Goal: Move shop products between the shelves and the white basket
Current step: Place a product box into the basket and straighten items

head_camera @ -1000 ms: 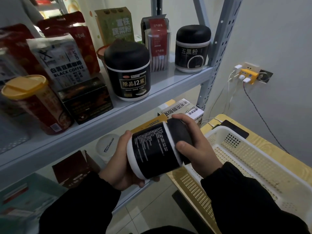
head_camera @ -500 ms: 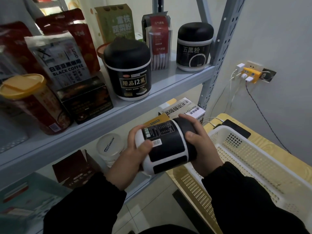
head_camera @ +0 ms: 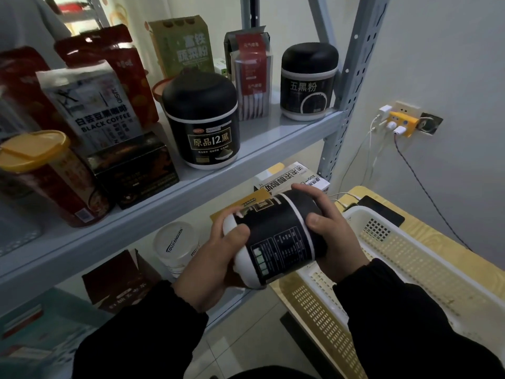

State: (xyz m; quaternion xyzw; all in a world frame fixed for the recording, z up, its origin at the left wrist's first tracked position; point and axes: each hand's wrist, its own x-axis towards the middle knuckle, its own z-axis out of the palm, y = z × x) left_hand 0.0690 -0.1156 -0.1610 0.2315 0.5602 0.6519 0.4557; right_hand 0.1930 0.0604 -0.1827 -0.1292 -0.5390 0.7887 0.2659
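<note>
In the head view, the person's left hand [head_camera: 210, 258] and right hand [head_camera: 333, 239] together grasp a round black jar with white base and printed label [head_camera: 276, 242], tipped on its side in the air. The left hand cups the white base end with its thumb pressed on the label; the right hand's fingers curl round the black lid end. The jar hangs below the grey metal upper shelf [head_camera: 273, 140] and just left of the white perforated plastic basket [head_camera: 404, 250], which sits on a yellow wood-grain table [head_camera: 442, 242] to the right. On the upper shelf stand a similar black-lidded jar with gold lettering [head_camera: 202, 121] near its front edge, another black-lidded jar [head_camera: 308, 80] further right, a pale pouch marked BLACK COFFEE [head_camera: 95, 110] and a red cup with a yellow lid [head_camera: 46, 176] at the left. On the lower shelf, a white lidded tub [head_camera: 176, 244] stands just left of the left hand, and a white carton [head_camera: 292, 179] lies beyond the held jar.
</note>
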